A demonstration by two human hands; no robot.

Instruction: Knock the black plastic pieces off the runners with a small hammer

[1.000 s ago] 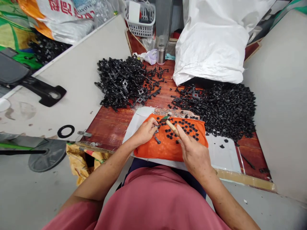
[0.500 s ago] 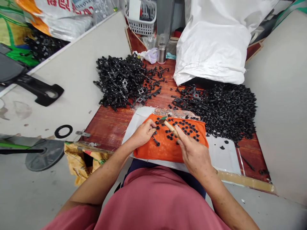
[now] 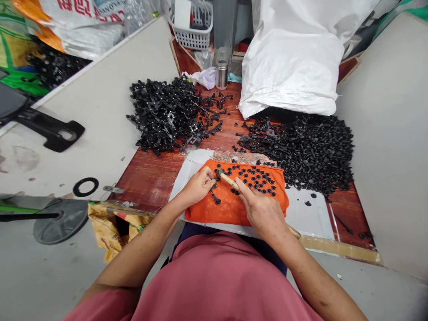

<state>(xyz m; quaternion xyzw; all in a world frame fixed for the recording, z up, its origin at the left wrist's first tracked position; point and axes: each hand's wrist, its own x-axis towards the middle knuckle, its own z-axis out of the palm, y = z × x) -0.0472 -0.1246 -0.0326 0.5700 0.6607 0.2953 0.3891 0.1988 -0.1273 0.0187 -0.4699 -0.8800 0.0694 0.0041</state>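
Observation:
My right hand (image 3: pixel 264 210) is wrapped round the wooden handle of a small hammer (image 3: pixel 229 179). The hammer's dark head is right beside the fingertips of my left hand (image 3: pixel 199 185), at the cloth's left part. My left hand pinches a narrow black plastic part (image 3: pixel 215 195), whose lower end points toward me; its upper end is hidden by the fingers. Beneath both hands lies a folded orange cloth (image 3: pixel 214 214) on a white sheet. Several small round black pieces (image 3: pixel 257 182) stand in rows on the cloth.
A heap of black strip-like parts (image 3: pixel 163 113) is at the left back, and a heap of small black pieces (image 3: pixel 317 151) at the right. Behind stand a white sack (image 3: pixel 290 62), a metal flask (image 3: pixel 222 73) and a white basket (image 3: pixel 194 38). Pale partitions (image 3: pixel 388 147) flank the table.
The hammer and my right hand have moved left and slightly down, bringing the hammer head to my left fingertips. My left hand keeps its pinch; the whole view has shifted slightly.

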